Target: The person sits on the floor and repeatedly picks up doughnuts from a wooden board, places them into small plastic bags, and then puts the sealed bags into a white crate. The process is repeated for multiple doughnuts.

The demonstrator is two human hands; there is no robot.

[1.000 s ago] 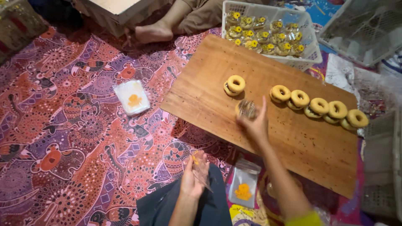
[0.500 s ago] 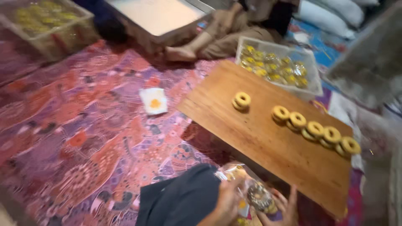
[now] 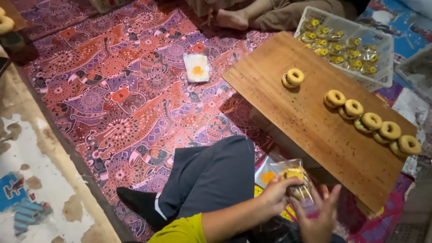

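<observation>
Clear plastic wrapped the ring-shaped biscuit in the small bag [image 3: 294,180], which sat low in the view, just off the near edge of the wooden board [image 3: 310,121] and beside the person's raised knee in dark trousers [image 3: 211,175]. The left hand [image 3: 276,195] had closed its fingers on the bag from below and the side, gripping it. The right hand [image 3: 319,216] was spread open just beside the bag, fingers fanned and blurred, holding nothing.

A second before, the right hand had been out over the board at a biscuit there, while the left hand waited low with the bag; half a second before, both hands had come together at the lap around the bag. Since then the right hand had let go and opened, and the left alone kept the bag. The view had also swung left, bringing a bare worn strip of floor [image 3: 40,180] into sight.

On the board, a stack of two biscuits [image 3: 293,77] lay apart from a row of overlapping biscuits [image 3: 369,121], unchanged. A white basket [image 3: 384,58] of bagged biscuits stood at the board's far edge, and another person's bare foot [image 3: 231,19] rested on the patterned mat [image 3: 112,99], near a flat empty bag [image 3: 197,68].
</observation>
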